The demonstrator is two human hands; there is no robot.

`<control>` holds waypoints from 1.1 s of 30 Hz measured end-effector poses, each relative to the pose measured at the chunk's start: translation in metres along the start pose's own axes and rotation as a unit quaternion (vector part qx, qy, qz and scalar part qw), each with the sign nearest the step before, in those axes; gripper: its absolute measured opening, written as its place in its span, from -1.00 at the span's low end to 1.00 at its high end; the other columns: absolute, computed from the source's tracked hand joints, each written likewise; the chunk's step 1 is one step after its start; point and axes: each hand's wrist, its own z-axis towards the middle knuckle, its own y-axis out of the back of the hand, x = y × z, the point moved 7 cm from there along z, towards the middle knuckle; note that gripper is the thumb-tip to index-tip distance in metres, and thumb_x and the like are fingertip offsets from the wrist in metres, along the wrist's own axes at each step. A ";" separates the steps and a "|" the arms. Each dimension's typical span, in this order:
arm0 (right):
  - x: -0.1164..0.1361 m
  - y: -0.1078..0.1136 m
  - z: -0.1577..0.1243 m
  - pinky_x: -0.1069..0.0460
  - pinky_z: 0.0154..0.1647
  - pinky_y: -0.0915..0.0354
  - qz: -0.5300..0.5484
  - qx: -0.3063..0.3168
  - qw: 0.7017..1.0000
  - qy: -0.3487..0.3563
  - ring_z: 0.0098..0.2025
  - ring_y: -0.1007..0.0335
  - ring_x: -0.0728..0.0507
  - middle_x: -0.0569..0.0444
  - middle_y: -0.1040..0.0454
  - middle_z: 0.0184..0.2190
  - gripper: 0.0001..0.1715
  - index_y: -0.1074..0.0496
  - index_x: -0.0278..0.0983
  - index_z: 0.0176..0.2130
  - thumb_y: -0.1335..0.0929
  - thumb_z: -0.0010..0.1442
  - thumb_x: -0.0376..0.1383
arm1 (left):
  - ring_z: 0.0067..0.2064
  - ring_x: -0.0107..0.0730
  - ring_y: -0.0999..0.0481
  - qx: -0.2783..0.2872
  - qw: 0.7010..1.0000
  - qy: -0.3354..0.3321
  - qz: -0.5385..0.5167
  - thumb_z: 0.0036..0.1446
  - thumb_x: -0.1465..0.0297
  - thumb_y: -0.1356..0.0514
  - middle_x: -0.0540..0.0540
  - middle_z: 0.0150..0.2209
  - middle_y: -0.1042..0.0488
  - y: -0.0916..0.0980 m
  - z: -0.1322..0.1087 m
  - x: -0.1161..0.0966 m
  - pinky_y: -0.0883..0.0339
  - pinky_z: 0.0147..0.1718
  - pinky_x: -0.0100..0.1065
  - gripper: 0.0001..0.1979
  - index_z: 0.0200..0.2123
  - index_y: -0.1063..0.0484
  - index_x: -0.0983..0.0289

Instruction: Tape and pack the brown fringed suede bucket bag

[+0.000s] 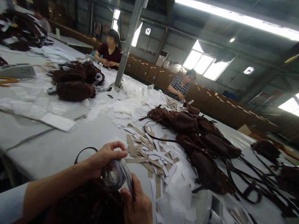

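My left hand [106, 157] is closed with thumb and fingertips pinched at the upper edge of a shiny piece of clear plastic wrapping [114, 174]. Gripping the right side of the same wrapping, where a dark, strap-like band curves, is my right hand [138, 210], thumb against fingers. What lies inside the plastic is hard to make out. Directly below both hands sits a dark brown fringed bag [91, 209], mostly in shadow. A thin dark loop of strap [87, 149] rises behind my left forearm.
Cut paper and card strips [151, 152] lie scattered ahead on the white table [75, 149]. Brown bags [204, 143] with long straps are heaped to the right, more bags [76, 81] to the left. Orange-handled scissors [5, 81] rest far left. Two people work across the table by a metal post [132, 30].
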 end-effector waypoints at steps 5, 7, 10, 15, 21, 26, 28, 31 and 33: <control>-0.006 0.029 0.017 -0.01 -0.19 -0.35 0.116 0.064 0.990 -0.037 -0.19 -0.48 -0.16 0.00 -0.55 -0.27 -0.30 -0.45 -0.22 -0.04 0.05 0.34 0.02 | -0.73 -0.64 -0.20 0.022 0.999 -0.040 -0.022 -0.18 0.33 -0.39 -0.18 -0.69 -0.30 -0.022 0.001 -0.012 -0.02 -0.77 -0.62 -0.64 -0.36 -0.28 0.23; -0.006 0.045 0.025 -0.03 -0.12 -0.33 0.121 0.055 0.990 -0.036 -0.11 -0.44 -0.17 -0.04 -0.52 -0.18 -0.31 -0.43 -0.25 -0.01 0.03 0.33 0.04 | -0.73 -0.63 -0.22 0.055 0.997 -0.052 0.008 -0.14 0.33 -0.38 -0.14 -0.67 -0.34 -0.031 0.001 -0.017 -0.06 -0.75 -0.60 -0.66 -0.35 -0.29 0.24; 0.008 0.051 0.033 -0.03 -0.16 -0.30 0.082 0.048 0.995 0.005 -0.14 -0.43 -0.17 -0.06 -0.51 -0.16 -0.35 -0.35 -0.27 0.05 -0.04 0.31 0.06 | -0.72 -0.60 -0.26 0.076 0.995 -0.065 0.024 -0.12 0.32 -0.37 -0.10 -0.66 -0.38 -0.043 0.002 -0.020 -0.10 -0.73 -0.59 -0.67 -0.34 -0.29 0.25; 0.012 0.029 0.026 0.07 -0.52 -0.09 -0.069 0.000 0.997 -0.040 -0.53 -0.33 -0.09 0.14 -0.41 -0.58 -0.54 -0.37 -0.26 -0.30 -0.24 0.21 0.07 | -0.69 -0.60 -0.26 0.004 0.995 -0.080 -0.051 -0.18 0.34 -0.39 -0.15 -0.64 -0.35 -0.045 0.001 -0.003 -0.11 -0.71 -0.59 -0.61 -0.35 -0.23 0.22; -0.008 0.007 0.000 0.03 -0.55 0.08 -0.222 -0.030 0.974 0.035 -0.57 -0.36 -0.09 0.13 -0.44 -0.60 -0.67 -0.31 -0.24 -0.37 -0.20 0.29 -0.08 | -0.62 -0.55 -0.24 0.074 0.989 -0.043 0.119 0.06 0.14 -0.20 -0.14 -0.61 -0.27 -0.038 -0.010 0.024 -0.12 -0.62 -0.52 -0.67 -0.19 -0.31 0.22; -0.007 -0.007 -0.020 0.01 -0.53 0.05 -0.285 -0.064 0.943 0.162 -0.56 -0.33 -0.09 0.14 -0.39 -0.60 -0.69 -0.25 -0.22 -0.39 -0.17 0.32 -0.13 | -0.29 -0.31 -0.38 0.239 0.838 -0.067 0.485 0.18 0.07 -0.05 0.03 -0.37 -0.40 -0.036 -0.033 0.018 -0.19 -0.27 -0.38 -0.63 -0.31 -0.47 0.22; -0.004 -0.014 -0.022 0.00 -0.52 0.04 -0.299 -0.044 0.936 0.181 -0.55 -0.31 -0.09 0.15 -0.38 -0.58 -0.74 -0.22 -0.21 -0.40 -0.19 0.32 -0.18 | -0.28 -0.26 -0.35 0.251 0.791 -0.055 0.555 0.19 0.06 -0.02 0.03 -0.40 -0.37 -0.032 -0.040 0.018 -0.15 -0.26 -0.35 -0.63 -0.33 -0.44 0.20; 0.002 -0.016 -0.025 -0.02 -0.52 0.04 -0.313 -0.029 0.930 0.192 -0.55 -0.29 -0.10 0.16 -0.36 -0.57 -0.79 -0.20 -0.19 -0.40 -0.22 0.31 -0.25 | -0.24 -0.24 -0.34 0.268 0.767 -0.062 0.580 0.20 0.13 -0.02 0.03 -0.36 -0.36 -0.036 -0.050 0.015 -0.14 -0.22 -0.35 -0.71 -0.33 -0.40 0.19; 0.005 -0.013 -0.026 -0.02 -0.51 0.04 -0.319 -0.030 0.928 0.192 -0.54 -0.28 -0.10 0.17 -0.35 -0.56 -0.82 -0.20 -0.19 -0.38 -0.22 0.30 -0.29 | -0.22 -0.27 -0.36 0.275 0.783 -0.068 0.553 0.20 0.20 -0.04 0.02 -0.27 -0.37 -0.040 -0.055 0.012 -0.15 -0.20 -0.37 -0.79 -0.26 -0.38 0.17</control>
